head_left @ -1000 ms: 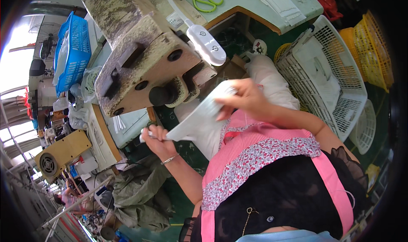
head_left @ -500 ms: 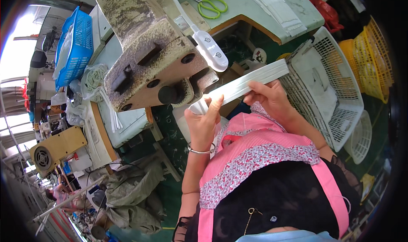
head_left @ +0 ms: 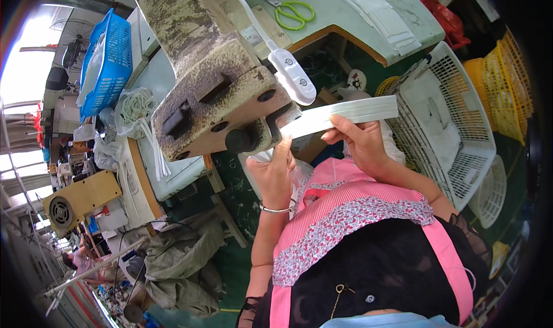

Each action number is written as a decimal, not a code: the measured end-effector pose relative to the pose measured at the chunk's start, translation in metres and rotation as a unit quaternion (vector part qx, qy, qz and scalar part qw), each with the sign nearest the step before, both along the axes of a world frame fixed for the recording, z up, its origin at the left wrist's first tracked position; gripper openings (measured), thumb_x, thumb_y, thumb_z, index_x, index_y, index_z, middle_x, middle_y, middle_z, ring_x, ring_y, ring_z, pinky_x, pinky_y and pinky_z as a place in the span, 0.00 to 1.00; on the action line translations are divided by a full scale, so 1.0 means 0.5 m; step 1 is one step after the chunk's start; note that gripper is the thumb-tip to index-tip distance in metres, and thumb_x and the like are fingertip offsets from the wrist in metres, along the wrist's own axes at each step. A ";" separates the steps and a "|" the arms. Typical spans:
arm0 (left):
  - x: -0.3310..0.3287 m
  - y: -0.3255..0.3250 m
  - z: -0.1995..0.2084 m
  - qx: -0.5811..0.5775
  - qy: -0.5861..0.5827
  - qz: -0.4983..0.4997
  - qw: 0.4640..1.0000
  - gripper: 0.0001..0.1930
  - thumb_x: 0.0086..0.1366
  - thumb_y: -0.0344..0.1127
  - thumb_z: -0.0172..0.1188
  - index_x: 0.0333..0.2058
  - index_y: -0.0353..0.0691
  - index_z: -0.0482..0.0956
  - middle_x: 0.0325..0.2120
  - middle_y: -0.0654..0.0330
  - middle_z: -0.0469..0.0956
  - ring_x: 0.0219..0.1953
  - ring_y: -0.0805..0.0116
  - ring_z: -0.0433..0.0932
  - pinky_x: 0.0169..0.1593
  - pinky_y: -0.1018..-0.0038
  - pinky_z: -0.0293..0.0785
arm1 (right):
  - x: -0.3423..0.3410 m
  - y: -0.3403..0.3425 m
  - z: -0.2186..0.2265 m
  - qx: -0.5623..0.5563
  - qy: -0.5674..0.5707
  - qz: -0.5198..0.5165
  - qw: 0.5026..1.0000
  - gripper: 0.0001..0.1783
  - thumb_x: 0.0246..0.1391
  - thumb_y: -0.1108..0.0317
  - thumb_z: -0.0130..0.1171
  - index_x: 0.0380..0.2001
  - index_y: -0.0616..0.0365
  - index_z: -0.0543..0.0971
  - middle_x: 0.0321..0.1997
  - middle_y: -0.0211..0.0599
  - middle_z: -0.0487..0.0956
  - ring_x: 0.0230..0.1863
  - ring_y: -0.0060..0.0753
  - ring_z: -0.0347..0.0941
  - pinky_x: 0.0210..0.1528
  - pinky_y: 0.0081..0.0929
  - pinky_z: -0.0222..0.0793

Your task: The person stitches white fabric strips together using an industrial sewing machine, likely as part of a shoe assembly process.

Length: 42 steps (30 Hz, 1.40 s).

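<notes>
A white pleated strip (head_left: 368, 108), flat and fabric-like, stretches between my hands just right of a mottled grey-brown machine head (head_left: 201, 57). My right hand (head_left: 364, 146) pinches the strip near its right part, thumb on top and fingers below. At the strip's left end, close under the machine head, my left hand (head_left: 273, 175) holds it between thumb and fingers; part of that end is hidden by the hand and the machine. A white lamp unit with two buttons (head_left: 292, 77) hangs on the machine just above the strip.
Green-handled scissors (head_left: 295, 16) and a stack of white strips (head_left: 377, 14) lie on the pale green table (head_left: 340, 8). A white basket (head_left: 481, 146) stands right, with yellow baskets (head_left: 507, 92) beyond. A blue basket (head_left: 118, 57) and a bag of white cord (head_left: 137, 106) are left.
The view has shifted a little. The strip's right end has tipped down, so it lies more level, and its face is turned more toward me. Both hands keep hold.
</notes>
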<state>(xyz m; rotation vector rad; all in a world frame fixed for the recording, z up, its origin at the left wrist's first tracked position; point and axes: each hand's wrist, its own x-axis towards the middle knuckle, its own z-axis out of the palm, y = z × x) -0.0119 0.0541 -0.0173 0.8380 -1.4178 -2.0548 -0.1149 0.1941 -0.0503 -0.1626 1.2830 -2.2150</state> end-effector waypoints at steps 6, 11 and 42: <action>0.004 -0.006 0.002 -0.024 -0.012 0.004 1.000 0.04 0.66 0.26 0.60 0.32 0.31 0.78 0.13 0.71 0.65 0.12 0.86 0.57 0.17 0.83 0.50 | 0.032 0.003 -0.016 -0.014 -0.001 -0.002 1.000 0.08 0.61 0.74 0.58 0.42 0.64 0.80 0.36 0.40 0.84 0.33 0.29 0.83 0.36 0.22 0.81; 0.011 -0.019 -0.001 -0.034 -0.008 0.004 0.999 0.05 0.66 0.26 0.60 0.32 0.30 0.78 0.14 0.71 0.66 0.12 0.86 0.57 0.17 0.84 0.50 | 0.020 -0.011 0.007 -0.002 -0.002 0.007 1.000 0.08 0.60 0.74 0.59 0.41 0.68 0.79 0.34 0.41 0.83 0.31 0.29 0.83 0.35 0.22 0.80; 0.020 -0.106 -0.041 -0.033 0.024 0.198 0.979 0.11 0.63 0.27 0.51 0.21 0.41 0.65 0.13 0.69 0.63 0.11 0.84 0.56 0.14 0.82 0.46 | 0.001 -0.046 0.054 -0.017 -0.039 0.162 0.986 0.11 0.61 0.70 0.57 0.42 0.68 0.79 0.36 0.46 0.84 0.31 0.32 0.83 0.34 0.23 0.81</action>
